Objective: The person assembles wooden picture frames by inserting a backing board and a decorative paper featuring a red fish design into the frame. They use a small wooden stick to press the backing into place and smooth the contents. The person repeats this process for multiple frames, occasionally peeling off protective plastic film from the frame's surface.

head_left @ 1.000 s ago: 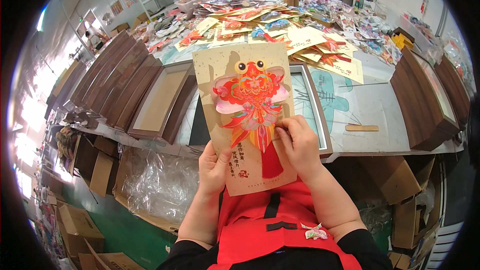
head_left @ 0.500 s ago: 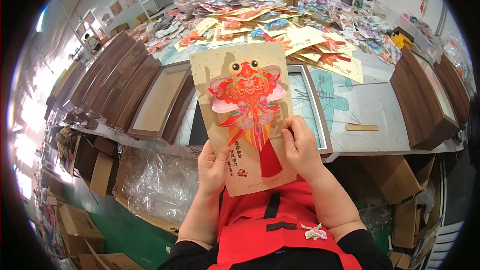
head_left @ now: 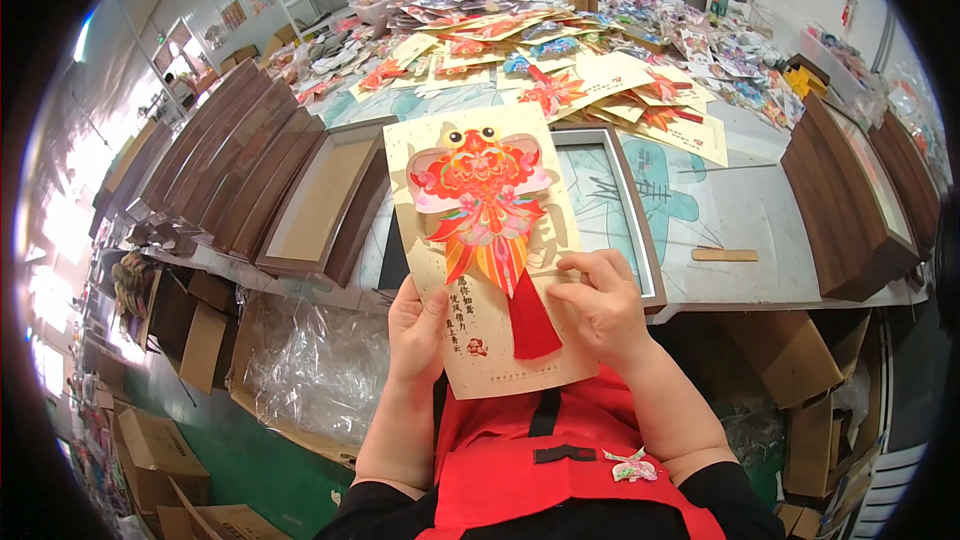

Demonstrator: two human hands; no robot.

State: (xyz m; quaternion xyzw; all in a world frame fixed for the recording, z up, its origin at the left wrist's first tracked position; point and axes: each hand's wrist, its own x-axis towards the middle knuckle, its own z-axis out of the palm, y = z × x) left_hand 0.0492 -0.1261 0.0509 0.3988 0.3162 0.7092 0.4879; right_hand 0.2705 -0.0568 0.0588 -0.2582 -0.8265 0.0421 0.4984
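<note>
A cream card (head_left: 500,360) is held upright in front of my red apron. Mounted on it is a red and orange paper goldfish (head_left: 490,180) with bulging round eyes, pink fins and a striped tail. From the tail hangs a dark red tassel (head_left: 535,320). My left hand (head_left: 418,332) is closed on the card's lower left edge, thumb in front. At the right edge, my right hand (head_left: 600,302) has its thumb and index tips slightly apart over the card front, beside the tassel; its other fingers are curled.
Behind the card, an open brown frame (head_left: 635,220) lies on the table. Brown box frames (head_left: 225,160) line the left, and more frames (head_left: 845,210) stand right. A flat wooden stick (head_left: 723,255) lies near the front edge. Fish cards (head_left: 610,80) are piled beyond. Below left, a carton holds clear plastic (head_left: 320,370).
The card has shifted slightly left, and its face looks brighter. My right hand's fingertips have moved from pinching the right edge to over the card front, thumb and index parted.
</note>
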